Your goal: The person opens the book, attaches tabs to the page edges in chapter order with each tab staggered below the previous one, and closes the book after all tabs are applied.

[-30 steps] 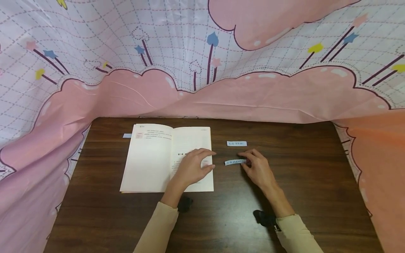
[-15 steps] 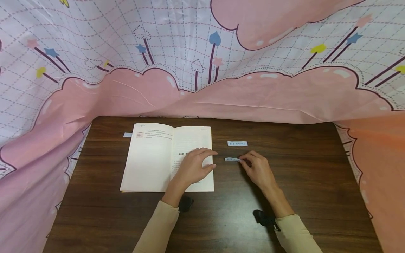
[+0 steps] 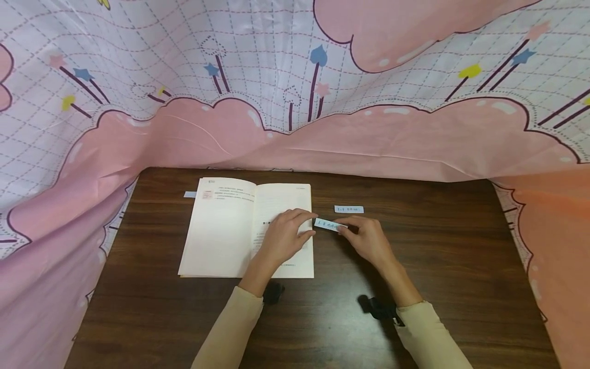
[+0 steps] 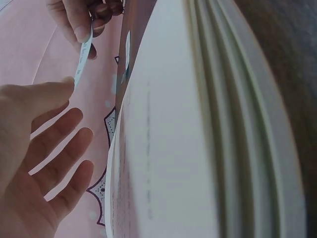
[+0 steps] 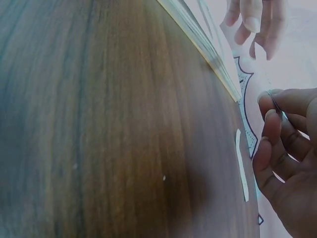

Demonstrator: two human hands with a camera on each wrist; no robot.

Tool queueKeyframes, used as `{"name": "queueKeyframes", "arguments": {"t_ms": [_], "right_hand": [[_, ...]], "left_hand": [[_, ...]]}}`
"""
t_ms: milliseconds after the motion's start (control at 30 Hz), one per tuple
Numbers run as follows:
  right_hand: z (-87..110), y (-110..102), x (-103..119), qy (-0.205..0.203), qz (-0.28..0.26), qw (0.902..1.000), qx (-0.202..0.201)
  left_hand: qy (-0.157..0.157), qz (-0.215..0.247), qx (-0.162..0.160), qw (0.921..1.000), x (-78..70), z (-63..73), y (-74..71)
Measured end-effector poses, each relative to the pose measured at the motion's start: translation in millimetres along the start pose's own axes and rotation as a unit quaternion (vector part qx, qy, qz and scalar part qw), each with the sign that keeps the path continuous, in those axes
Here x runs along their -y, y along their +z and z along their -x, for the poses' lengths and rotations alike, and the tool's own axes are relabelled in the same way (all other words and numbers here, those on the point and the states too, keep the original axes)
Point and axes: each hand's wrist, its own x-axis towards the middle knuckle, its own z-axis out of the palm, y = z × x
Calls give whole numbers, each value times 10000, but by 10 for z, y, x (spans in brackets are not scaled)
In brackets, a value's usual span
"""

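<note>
My right hand pinches one end of a pale blue paper strip with handwriting on it, held up off the table. The strip's other end points at my left hand, whose thumb and forefinger are parted, fingertips right by that end. In the left wrist view the strip slants between the two hands, its lower end beside a fingertip of the left hand. Beneath the left hand lies an open book, part of its right page hidden. The right wrist view shows the strip nearly edge-on in the right hand.
A second handwritten strip lies on the dark wooden table, beyond the right hand. Another pale tab sticks out at the book's left edge. A patterned pink and white cloth hangs around the table's back and sides.
The right hand has picked the paper strip up off the table and brought it left, up to the left hand's fingertips. The left hand has stayed over the book.
</note>
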Motion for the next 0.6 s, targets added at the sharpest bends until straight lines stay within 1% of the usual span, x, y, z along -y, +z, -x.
{"name": "queueKeyframes", "arguments": {"t_ms": [167, 400, 600], "right_hand": [[-29, 4, 56, 28, -272, 9996, 120], [-72, 21, 75, 61, -602, 9976, 322], [-125, 19, 94, 145, -1021, 9927, 620]], "left_hand": [[26, -58, -115, 9999, 8, -10, 9], [75, -70, -273, 9996, 37, -27, 13], [20, -144, -354, 9993, 65, -54, -18]]}}
